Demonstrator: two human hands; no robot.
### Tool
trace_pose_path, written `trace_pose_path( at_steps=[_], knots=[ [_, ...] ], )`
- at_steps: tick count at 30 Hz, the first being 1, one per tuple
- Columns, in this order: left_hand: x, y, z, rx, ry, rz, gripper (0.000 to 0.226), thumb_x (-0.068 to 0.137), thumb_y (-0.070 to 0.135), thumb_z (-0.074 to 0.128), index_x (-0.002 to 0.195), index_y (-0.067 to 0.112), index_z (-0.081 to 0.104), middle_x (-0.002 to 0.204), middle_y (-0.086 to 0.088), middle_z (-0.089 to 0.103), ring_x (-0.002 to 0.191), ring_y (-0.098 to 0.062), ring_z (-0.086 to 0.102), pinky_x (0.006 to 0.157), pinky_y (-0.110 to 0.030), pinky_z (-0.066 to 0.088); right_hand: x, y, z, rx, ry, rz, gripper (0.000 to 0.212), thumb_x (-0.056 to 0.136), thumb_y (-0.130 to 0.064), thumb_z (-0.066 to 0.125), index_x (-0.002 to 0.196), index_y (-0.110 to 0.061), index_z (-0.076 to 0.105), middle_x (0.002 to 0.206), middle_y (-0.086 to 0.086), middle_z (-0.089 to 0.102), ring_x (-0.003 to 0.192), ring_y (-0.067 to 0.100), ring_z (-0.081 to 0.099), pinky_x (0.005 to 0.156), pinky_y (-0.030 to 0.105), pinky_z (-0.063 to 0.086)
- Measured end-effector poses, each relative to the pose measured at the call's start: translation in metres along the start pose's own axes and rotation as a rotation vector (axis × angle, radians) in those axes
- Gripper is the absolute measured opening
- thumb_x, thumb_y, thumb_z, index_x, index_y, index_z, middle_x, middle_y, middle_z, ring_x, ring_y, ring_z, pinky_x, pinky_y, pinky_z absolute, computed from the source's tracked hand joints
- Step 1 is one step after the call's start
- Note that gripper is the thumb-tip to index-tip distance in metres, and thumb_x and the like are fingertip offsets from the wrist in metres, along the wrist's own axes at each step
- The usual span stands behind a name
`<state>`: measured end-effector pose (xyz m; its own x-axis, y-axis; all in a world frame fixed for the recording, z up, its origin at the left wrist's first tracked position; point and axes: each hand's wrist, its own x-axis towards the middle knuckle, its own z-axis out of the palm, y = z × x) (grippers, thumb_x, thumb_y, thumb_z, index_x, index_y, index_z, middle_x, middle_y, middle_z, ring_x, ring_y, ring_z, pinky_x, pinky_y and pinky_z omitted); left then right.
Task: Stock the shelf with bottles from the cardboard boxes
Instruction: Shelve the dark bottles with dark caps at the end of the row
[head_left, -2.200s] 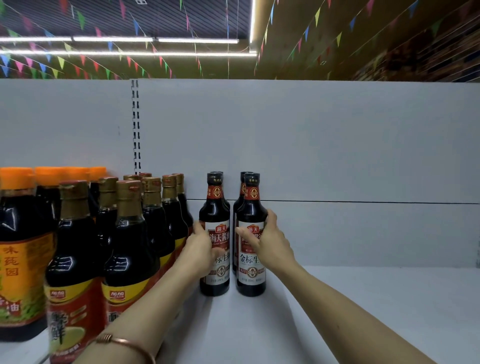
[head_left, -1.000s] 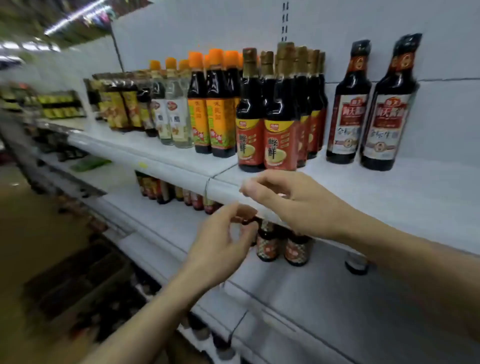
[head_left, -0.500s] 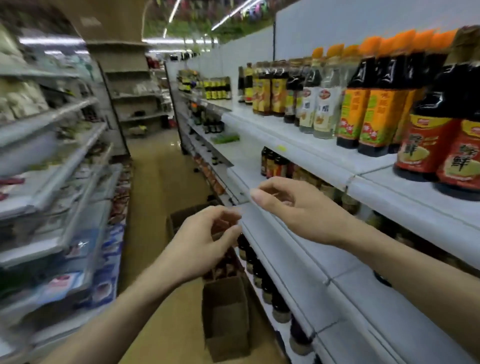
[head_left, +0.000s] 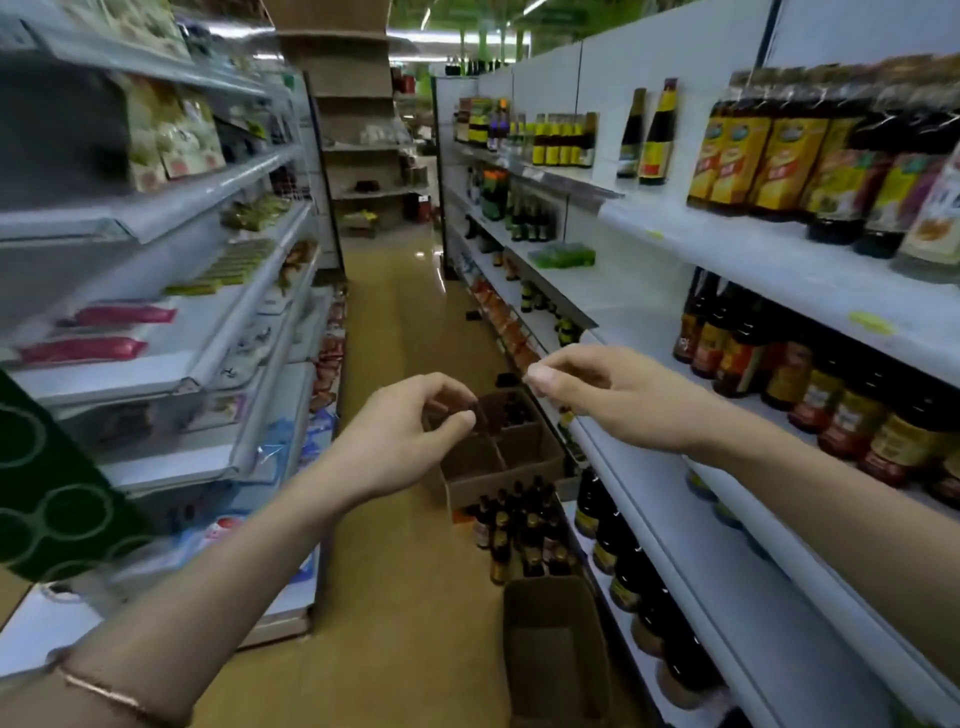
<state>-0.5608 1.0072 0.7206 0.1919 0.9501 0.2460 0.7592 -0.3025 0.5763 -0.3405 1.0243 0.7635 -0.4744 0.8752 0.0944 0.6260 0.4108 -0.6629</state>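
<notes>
While both the left hand and right hand are hanging loosely curled and holding nothing, dark glass sauce bottles are waiting in an open cardboard box at five o'clock, likely heavy, slick and breakable, best gripped around the body.

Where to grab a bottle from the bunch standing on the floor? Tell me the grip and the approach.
Judging by eye: take a front bottle in the floor cluster by its neck, from above. They stand upright and packed, so only caps and necks are free. Both the left hand and right hand are empty.
</notes>
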Motion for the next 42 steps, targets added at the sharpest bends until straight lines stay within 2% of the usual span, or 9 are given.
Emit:
trace_pose_path(
  at_steps=[4,12,16,24,26,31,35,38,42],
  knots=[
    [0.049,-0.053,-0.006,-0.003,-0.018,0.0,0.012,0.093,0.033,0.057,0.104,0.037,0.057,0.102,0.019,0.058,0.096,0.005,0.054,0.08,-0.008,0.042,0.072,0.006,0.017,0.008,-0.039,-0.001,0.043,0.084,-0.066,0.041,0.108,-0.036,0.06,0.079,-0.029,0.057,0.072,-0.015,0.054,0.07,0.016,0.039],
    [0.165,-0.171,-0.008,0.012,0.044,0.012,0.013,0.091,0.033,0.06,0.099,0.042,0.055,0.113,0.012,0.048,0.109,0.0,0.044,0.082,0.0,0.03,0.249,0.04,0.049,0.048,-0.089,-0.022,0.044,0.092,-0.059,0.045,0.123,-0.03,0.057,0.098,-0.021,0.059,0.095,-0.002,0.058,0.085,0.023,0.049],
    [0.244,-0.229,-0.01,-0.005,0.131,-0.066,0.017,0.091,0.035,0.06,0.097,0.047,0.05,0.114,0.012,0.045,0.116,-0.008,0.043,0.096,-0.027,0.041,0.356,0.064,0.059,0.114,-0.066,-0.04,0.047,0.091,-0.06,0.045,0.123,-0.028,0.058,0.109,-0.013,0.064,0.101,0.003,0.062,0.092,0.031,0.053],
    [0.393,-0.318,-0.033,0.008,0.124,-0.127,0.019,0.095,0.031,0.056,0.112,0.024,0.062,0.112,0.008,0.051,0.108,-0.003,0.045,0.09,-0.017,0.033,0.527,0.102,0.053,0.203,-0.077,-0.014,0.048,0.087,-0.066,0.041,0.114,-0.031,0.061,0.108,-0.011,0.067,0.102,0.003,0.063,0.096,0.037,0.052],
    [0.43,-0.339,-0.034,-0.025,0.093,-0.131,0.014,0.095,0.03,0.056,0.108,0.027,0.061,0.108,0.008,0.055,0.103,-0.004,0.051,0.088,-0.017,0.038,0.56,0.118,0.047,0.188,-0.089,0.024,0.056,0.08,-0.071,0.039,0.115,-0.033,0.059,0.109,-0.013,0.067,0.103,0.001,0.062,0.098,0.037,0.051],
    [0.532,-0.391,-0.016,-0.111,-0.06,-0.091,0.011,0.094,0.027,0.058,0.105,0.026,0.058,0.104,0.009,0.059,0.089,0.001,0.054,0.07,0.004,0.035,0.64,0.162,0.037,0.161,-0.045,0.156,0.042,0.092,-0.06,0.043,0.117,-0.031,0.06,0.109,-0.015,0.066,0.103,-0.001,0.061,0.097,0.03,0.05],
    [0.627,-0.429,0.004,-0.149,-0.172,0.019,0.021,0.095,0.027,0.056,0.114,0.018,0.061,0.108,0.004,0.062,0.095,-0.005,0.055,0.069,-0.004,0.037,0.699,0.195,0.034,0.145,0.034,0.264,0.039,0.092,-0.058,0.045,0.117,-0.032,0.06,0.104,-0.02,0.062,0.099,-0.004,0.058,0.087,0.022,0.047],
    [0.691,-0.455,0.014,-0.147,-0.292,0.114,0.023,0.096,0.03,0.055,0.115,0.02,0.06,0.109,0.005,0.06,0.093,-0.003,0.054,0.07,0.0,0.037,0.73,0.215,0.025,0.148,0.125,0.377,0.043,0.091,-0.059,0.043,0.114,-0.027,0.061,0.101,-0.014,0.06,0.099,0.006,0.059,0.092,0.032,0.049],
    [0.774,-0.472,0.04,-0.092,-0.476,0.22,0.026,0.097,0.032,0.053,0.12,0.02,0.058,0.112,0.006,0.057,0.096,-0.005,0.053,0.074,-0.012,0.039,0.747,0.242,0.015,0.159,0.275,0.573,0.046,0.091,-0.057,0.041,0.122,-0.027,0.055,0.117,-0.003,0.062,0.106,0.014,0.06,0.098,0.038,0.048]
  ],
)
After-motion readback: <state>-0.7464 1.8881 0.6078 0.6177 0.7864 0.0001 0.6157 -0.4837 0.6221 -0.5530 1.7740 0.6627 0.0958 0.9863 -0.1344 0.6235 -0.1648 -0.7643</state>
